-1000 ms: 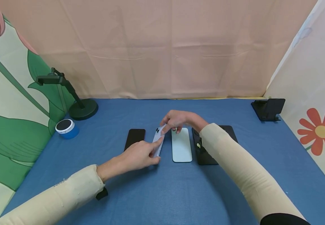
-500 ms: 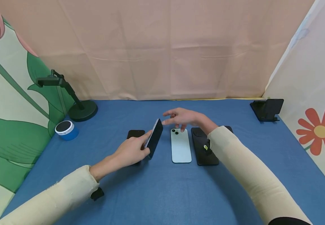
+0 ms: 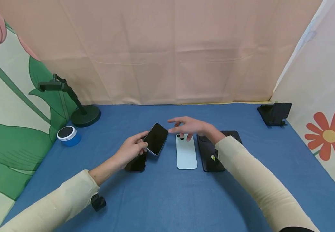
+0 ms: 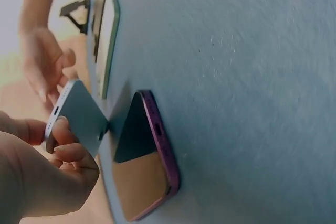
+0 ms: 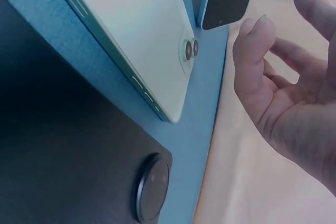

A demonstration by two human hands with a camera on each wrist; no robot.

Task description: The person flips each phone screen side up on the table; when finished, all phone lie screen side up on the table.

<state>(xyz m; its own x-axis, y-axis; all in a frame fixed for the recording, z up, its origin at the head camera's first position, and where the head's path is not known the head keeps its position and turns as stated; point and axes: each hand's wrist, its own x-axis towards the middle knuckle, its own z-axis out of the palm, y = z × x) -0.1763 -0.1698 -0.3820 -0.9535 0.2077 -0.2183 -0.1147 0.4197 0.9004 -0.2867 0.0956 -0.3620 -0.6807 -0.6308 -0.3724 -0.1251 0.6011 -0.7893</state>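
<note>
My left hand (image 3: 129,149) pinches a smartphone (image 3: 156,139) by its left edge, thumb and fingers on opposite faces. Its dark screen faces up toward the head camera; the left wrist view shows its pale bluish back (image 4: 84,116). The held phone tilts over a phone with a purple frame (image 4: 165,153), which lies screen up on the blue cloth. My right hand (image 3: 189,125) hovers with loosely spread fingers, fingertips right at the held phone's upper right corner. Below that hand a mint-green phone (image 3: 186,153) lies with its camera side up.
Right of the mint phone lies a black phone (image 3: 209,159) with a round camera bump, partly under the right forearm; another dark object (image 3: 234,135) shows behind the sleeve. A black stand (image 3: 274,114), a dark lamp-like stand (image 3: 85,116) and a blue-white jar (image 3: 69,136) sit farther out.
The phone in the left hand has turned from back-side view through on-edge to screen up, and moved slightly left. The right hand has let go of its top end.
</note>
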